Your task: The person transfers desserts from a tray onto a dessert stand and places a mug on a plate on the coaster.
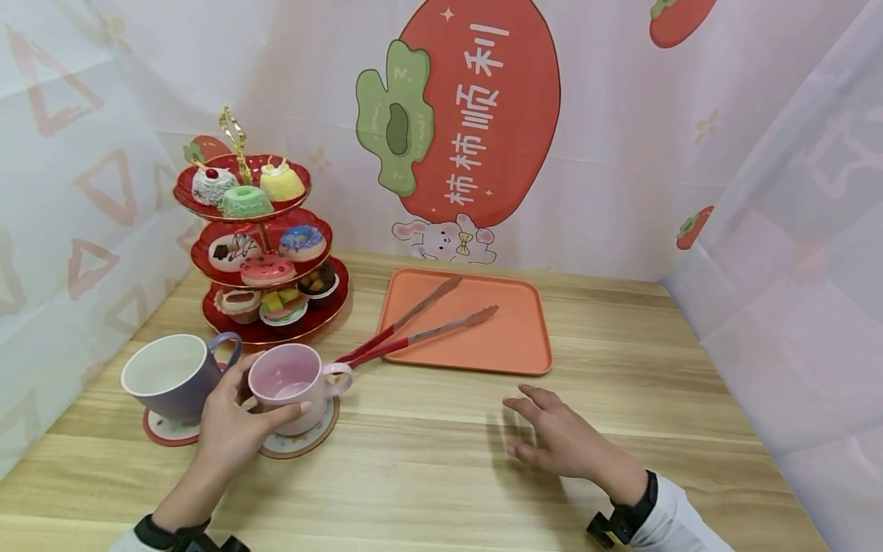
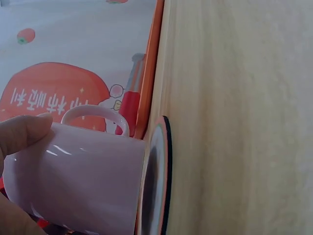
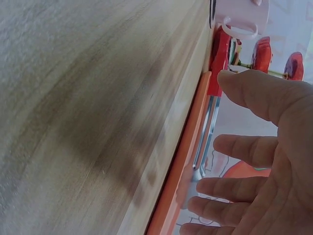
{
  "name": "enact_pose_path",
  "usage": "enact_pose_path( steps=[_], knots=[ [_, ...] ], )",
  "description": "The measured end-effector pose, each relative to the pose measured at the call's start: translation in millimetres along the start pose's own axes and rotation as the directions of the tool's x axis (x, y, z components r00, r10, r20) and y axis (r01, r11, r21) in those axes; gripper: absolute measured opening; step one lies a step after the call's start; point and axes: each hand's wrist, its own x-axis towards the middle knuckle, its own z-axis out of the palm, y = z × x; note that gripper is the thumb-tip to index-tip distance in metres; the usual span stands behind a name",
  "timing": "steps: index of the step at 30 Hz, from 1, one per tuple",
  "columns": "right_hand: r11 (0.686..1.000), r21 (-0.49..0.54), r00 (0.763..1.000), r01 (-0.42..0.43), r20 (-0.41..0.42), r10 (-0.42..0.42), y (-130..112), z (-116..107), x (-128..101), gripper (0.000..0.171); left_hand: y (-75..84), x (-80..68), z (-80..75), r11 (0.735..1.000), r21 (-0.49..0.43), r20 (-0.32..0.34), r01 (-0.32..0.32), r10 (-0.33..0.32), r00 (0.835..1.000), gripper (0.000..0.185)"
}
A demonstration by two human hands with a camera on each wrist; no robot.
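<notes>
Left hand (image 1: 231, 425) curled round pink mug (image 1: 293, 379), thumb and fingers clamped on its wall; mug upright on round coaster (image 1: 303, 443), near left on wooden table (image 1: 441, 468). Purple mug (image 1: 175, 374) just left, on own coaster, touching hand. Right hand (image 1: 562, 441) hovers low over table right of mug, fingers spread, holding nothing. Red-handled tongs (image 1: 414, 326) lie across orange tray (image 1: 510, 337), handle end near pink mug. Three-tier cake stand (image 1: 258, 253) far left
</notes>
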Motion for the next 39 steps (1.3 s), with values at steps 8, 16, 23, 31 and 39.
enact_pose_path(
  steps=[8, 16, 23, 31, 39],
  knots=[
    [1.0, 0.02, 1.0, -0.017, 0.021, 0.017, 0, 1, 0, 0.055, -5.8, -1.1, 1.7, 1.0, -0.016, 0.002, 0.02, -0.02, 1.0, 0.09],
    [0.999, 0.032, 1.0, -0.007, 0.027, 0.006, 2, 1, 0, 0.056, -7.2, -1.8, 7.6, 0.997, -0.071, 0.007, 0.021, -0.02, 1.0, 0.092],
    [0.999, 0.044, 0.999, -0.024, 0.043, 0.022, 2, 0, -1, 0.056, -6.2, -1.0, 10.4, 0.997, -0.073, 0.023, 0.012, -0.01, 1.0, 0.095],
    [0.999, 0.043, 0.999, -0.021, 0.035, 0.02, 2, 0, 1, 0.056, -7.2, -1.0, 10.6, 0.996, -0.093, 0.033, 0.017, -0.014, 0.999, 0.097],
    [1.0, 0.028, 1.0, -0.014, 0.02, 0.014, 2, 0, 3, 0.056, -1.9, -2.1, 8.8, 0.998, -0.018, 0.04, -0.054, 0.055, 0.998, 0.107]
  ],
)
